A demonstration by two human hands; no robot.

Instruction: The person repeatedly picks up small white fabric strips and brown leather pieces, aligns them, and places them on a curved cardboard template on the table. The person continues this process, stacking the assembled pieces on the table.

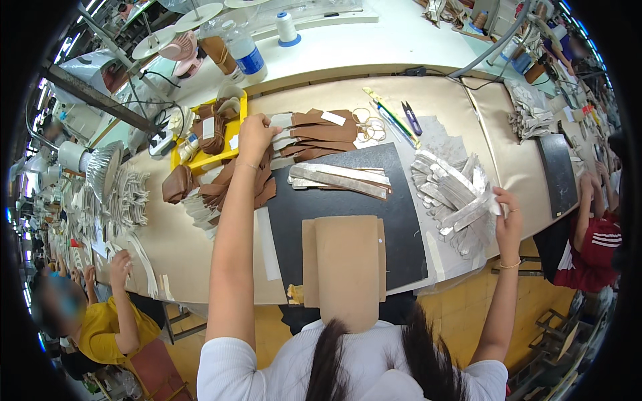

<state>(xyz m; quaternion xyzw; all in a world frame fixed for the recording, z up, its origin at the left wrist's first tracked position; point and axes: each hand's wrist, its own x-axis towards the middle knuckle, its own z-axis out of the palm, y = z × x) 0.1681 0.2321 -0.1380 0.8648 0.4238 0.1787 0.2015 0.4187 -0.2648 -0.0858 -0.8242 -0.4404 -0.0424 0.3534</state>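
My left hand [255,138] is closed at the pale ends of a fanned row of brown leather strips [328,134]; whatever lies between its fingertips is too small to make out. On the right, my right hand [508,212] pinches the end of a grey-white strip [468,212] at the edge of a loose heap of similar strips [438,177]. Between the hands, several pale strips [341,177] lie across the top of a black board [348,210]. A tan cardboard piece [346,267] stands in front of my chest, over the board's near edge.
Left of my left hand sits a yellow tray [243,107] with brown bundles, beside more brown pieces [231,184]. Pens [394,122], thread snips [411,119] and rubber bands [370,125] lie beyond the board. A water bottle [244,53] stands behind. Co-workers sit on both sides.
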